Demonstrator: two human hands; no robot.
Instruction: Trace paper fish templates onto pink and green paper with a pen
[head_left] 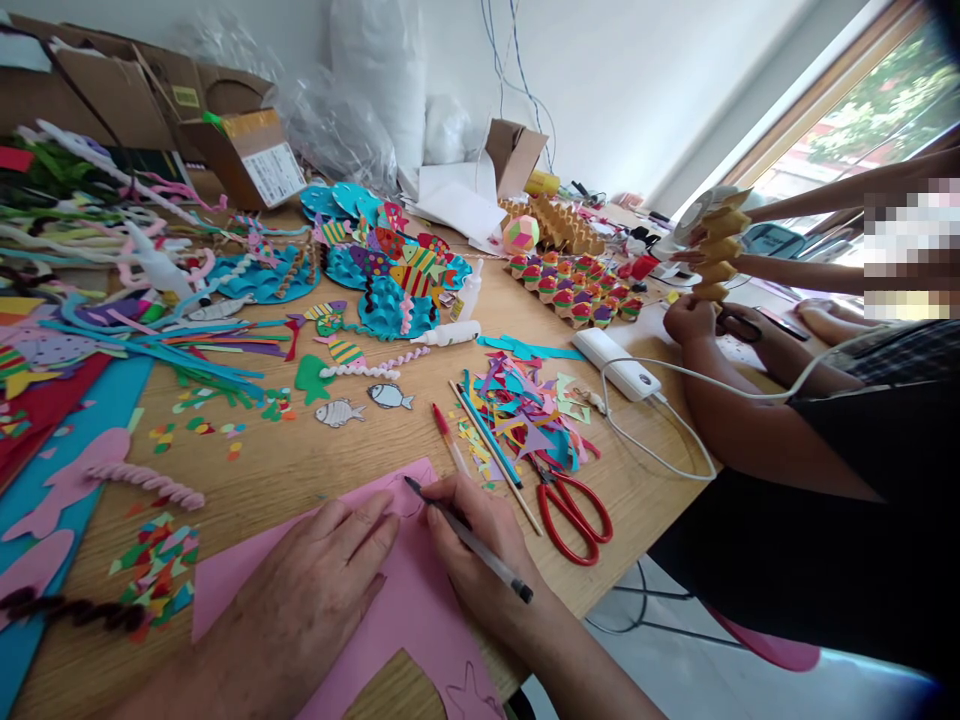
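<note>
My right hand point(487, 550) grips a black-capped gel pen point(480, 545), its tip touching a pink sheet of paper point(420, 630). Around the tip a small dark outline is drawn near the sheet's far corner. My left hand point(315, 570) lies flat on the same sheet, fingers stretched out beside the pen tip. Another drawn outline, star-like, shows at the sheet's lower right, and a curved piece is cut out of the near edge. Just right of my right hand rest red-handled scissors point(574, 515), a wooden stick point(499, 465) and a red-capped pen point(450, 440).
Paper scraps point(525, 410) lie beyond the scissors, with a white power strip point(616, 365) behind them. Two small paper fish point(390, 396) and glue bottles point(454, 332) are farther back. Painted egg cartons point(574, 290) stand near co-workers' arms point(705, 340) on the right.
</note>
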